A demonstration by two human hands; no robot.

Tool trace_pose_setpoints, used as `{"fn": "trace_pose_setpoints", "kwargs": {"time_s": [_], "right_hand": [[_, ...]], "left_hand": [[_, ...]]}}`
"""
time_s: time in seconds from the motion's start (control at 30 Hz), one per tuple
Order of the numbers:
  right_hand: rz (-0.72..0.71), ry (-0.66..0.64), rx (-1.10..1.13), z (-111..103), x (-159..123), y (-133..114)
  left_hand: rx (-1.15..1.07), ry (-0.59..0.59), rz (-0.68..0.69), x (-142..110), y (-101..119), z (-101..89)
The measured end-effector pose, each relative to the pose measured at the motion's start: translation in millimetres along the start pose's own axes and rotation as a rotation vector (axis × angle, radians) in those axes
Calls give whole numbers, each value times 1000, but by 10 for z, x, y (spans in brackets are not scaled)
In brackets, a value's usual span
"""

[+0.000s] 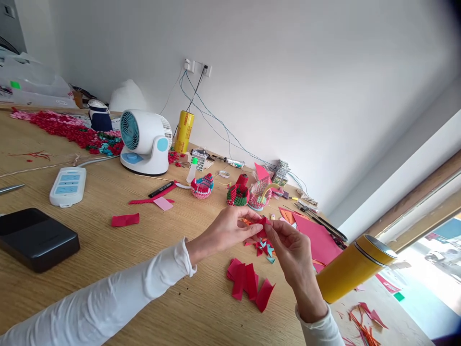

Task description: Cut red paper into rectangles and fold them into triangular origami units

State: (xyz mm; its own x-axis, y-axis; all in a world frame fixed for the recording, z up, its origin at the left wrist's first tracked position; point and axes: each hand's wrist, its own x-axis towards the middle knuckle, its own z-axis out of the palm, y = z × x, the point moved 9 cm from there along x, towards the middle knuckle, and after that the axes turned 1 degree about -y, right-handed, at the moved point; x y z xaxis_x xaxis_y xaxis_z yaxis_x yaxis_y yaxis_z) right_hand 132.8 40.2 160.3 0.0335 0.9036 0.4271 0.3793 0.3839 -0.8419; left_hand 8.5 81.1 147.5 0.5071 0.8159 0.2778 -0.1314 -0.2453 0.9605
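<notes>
Between my two hands, above the wooden table, is a small piece of red paper [264, 223], partly hidden by fingers. My left hand [234, 225] pinches it from the left with thumb and fingers. From the right, my right hand [292, 247] grips the same paper between thumb and forefinger. Below them lies a loose pile of red paper strips [245, 281]. Just behind the hands, small folded paper pieces [264, 248] in red and light blue are scattered.
Folded-paper models [202, 186] stand towards the back. At right are red paper sheets [317, 238] and a yellow bottle [355, 269]. A white fan [146, 142], a power strip [68, 185] and a black power bank [38, 240] occupy the left. Cables [216, 122] hang along the wall.
</notes>
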Motion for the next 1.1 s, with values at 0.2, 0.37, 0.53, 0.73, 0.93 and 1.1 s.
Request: {"fn": "trace_pose_setpoints", "kwargs": {"time_s": [0.2,0.37,0.53,0.73,0.93,1.1], "right_hand": [[-18,6,-23,-4,12,-9],[-64,27,-105,-10,5,-62],[-113,-12,-124,63,-13,-135],[-132,-31,-135,109,-44,-212],[-229,74,-343,93,-92,-294],[-435,222,-567,101,-177,-402]], "left_hand": [[17,-11,8,5,-13,12],[117,-23,9,-24,-16,50],[273,65,81,-36,23,19],[268,115,110,-43,43,11],[196,91,72,-48,-59,62],[126,125,118,-52,-51,81]]}}
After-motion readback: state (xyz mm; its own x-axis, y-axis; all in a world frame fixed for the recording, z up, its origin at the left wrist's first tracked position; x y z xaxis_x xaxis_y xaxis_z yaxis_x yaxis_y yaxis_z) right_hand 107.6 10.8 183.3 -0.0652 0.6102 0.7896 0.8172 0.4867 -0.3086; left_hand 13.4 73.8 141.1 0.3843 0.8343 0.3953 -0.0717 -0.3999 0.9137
